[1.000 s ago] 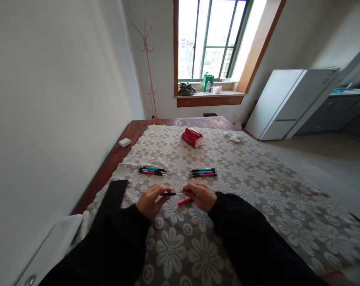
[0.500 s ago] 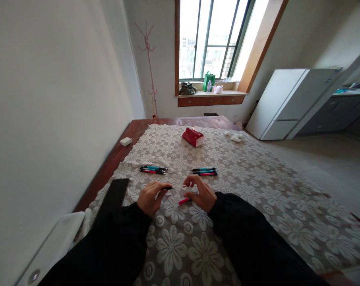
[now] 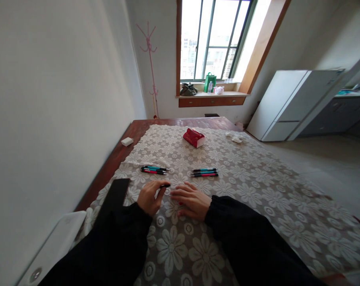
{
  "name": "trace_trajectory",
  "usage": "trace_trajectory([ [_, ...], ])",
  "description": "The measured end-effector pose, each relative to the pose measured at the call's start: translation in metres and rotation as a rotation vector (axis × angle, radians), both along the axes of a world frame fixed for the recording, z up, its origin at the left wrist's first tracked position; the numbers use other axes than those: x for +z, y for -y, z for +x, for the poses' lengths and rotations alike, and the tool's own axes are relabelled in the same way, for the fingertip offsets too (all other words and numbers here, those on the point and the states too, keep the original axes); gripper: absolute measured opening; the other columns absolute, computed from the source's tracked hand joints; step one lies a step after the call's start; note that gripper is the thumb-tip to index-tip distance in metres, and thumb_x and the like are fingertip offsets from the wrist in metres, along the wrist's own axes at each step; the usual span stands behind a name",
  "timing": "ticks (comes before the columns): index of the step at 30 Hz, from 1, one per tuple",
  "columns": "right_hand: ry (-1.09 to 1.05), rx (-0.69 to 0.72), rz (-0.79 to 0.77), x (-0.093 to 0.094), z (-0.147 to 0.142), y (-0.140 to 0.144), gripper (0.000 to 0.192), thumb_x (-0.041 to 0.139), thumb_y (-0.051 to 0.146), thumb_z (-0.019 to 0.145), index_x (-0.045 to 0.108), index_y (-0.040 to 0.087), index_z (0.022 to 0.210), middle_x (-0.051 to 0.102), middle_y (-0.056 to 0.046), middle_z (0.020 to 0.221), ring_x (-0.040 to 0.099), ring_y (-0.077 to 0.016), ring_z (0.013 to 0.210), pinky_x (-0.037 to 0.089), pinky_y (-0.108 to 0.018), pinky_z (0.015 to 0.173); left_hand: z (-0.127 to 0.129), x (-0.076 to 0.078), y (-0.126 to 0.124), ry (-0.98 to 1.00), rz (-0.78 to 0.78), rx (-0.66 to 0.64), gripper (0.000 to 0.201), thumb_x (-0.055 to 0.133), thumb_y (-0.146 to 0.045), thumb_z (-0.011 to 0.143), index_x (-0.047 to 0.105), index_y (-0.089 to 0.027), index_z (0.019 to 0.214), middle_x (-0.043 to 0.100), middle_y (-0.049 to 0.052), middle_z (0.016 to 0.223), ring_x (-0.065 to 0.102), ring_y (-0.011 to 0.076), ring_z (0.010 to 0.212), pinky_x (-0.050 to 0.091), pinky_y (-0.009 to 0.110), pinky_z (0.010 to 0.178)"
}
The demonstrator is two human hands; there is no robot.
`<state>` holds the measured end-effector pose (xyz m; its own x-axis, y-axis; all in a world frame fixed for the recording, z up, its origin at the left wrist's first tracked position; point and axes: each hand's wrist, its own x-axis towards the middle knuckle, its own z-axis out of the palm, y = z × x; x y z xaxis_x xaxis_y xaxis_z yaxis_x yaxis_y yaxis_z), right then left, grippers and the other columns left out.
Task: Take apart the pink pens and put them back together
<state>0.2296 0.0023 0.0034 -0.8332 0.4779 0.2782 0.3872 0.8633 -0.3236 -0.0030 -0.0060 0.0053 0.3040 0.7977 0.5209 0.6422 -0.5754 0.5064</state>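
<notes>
Pinched between thumb and fingertips of my left hand [image 3: 150, 196] is a dark pen part [image 3: 165, 185], with a thin pale refill [image 3: 177, 183] sticking out to the right. My right hand [image 3: 192, 200] lies palm down on the tablecloth with its fingers stretched out to the left. Under it only a sliver of a red pen barrel [image 3: 180, 203] shows; the rest is hidden. Beyond my left hand lies a group of pens [image 3: 153, 170] in black, blue and red. A similar group of pens [image 3: 205, 172] sits beyond my right hand.
A flowered tablecloth [image 3: 174, 246] covers most of the wooden table [image 3: 105, 171]. Farther back are a red tissue pack [image 3: 193, 138] and crumpled tissues [image 3: 236, 138]. A white adapter [image 3: 127, 141] sits at the left edge, and a flat black object [image 3: 116, 194] by my left forearm.
My right hand has come away from the refill tip, moved down and left, and flattened over the red barrel. My left hand still holds the dark pen part.
</notes>
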Motion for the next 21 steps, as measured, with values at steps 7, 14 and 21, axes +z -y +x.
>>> trace_trajectory([
  [7,-0.135,-0.140,0.043,0.004,0.010,-0.008,0.017,0.055,0.030,0.093,0.064,0.021,0.104,0.068,-0.007,0.103,0.058,-0.0219,0.097,0.041,-0.039,0.091,-0.001,0.000,-0.001,-0.021,-0.012,0.018,0.020,0.052,-0.017,0.089,0.062,-0.023,0.105,0.070,0.005,0.101,0.064,0.0206,0.094,0.050,0.035,0.085],
  [14,-0.140,-0.275,0.036,-0.003,0.015,-0.015,0.016,0.052,0.014,0.090,0.066,0.021,0.095,0.069,-0.006,0.094,0.057,-0.0211,0.089,0.041,-0.037,0.083,0.000,0.000,-0.002,-0.055,-0.006,0.023,0.020,0.055,-0.015,0.085,0.063,-0.023,0.101,0.070,0.004,0.099,0.065,0.0209,0.092,0.051,0.035,0.082],
  [21,-0.126,-0.380,0.031,-0.001,0.019,-0.017,0.017,0.055,0.013,0.087,0.067,0.021,0.095,0.066,-0.005,0.090,0.055,-0.0207,0.086,0.042,-0.034,0.079,-0.001,-0.004,-0.003,-0.086,-0.056,0.029,0.021,0.057,-0.013,0.082,0.063,-0.023,0.099,0.070,0.003,0.096,0.065,0.0210,0.090,0.050,0.035,0.082],
])
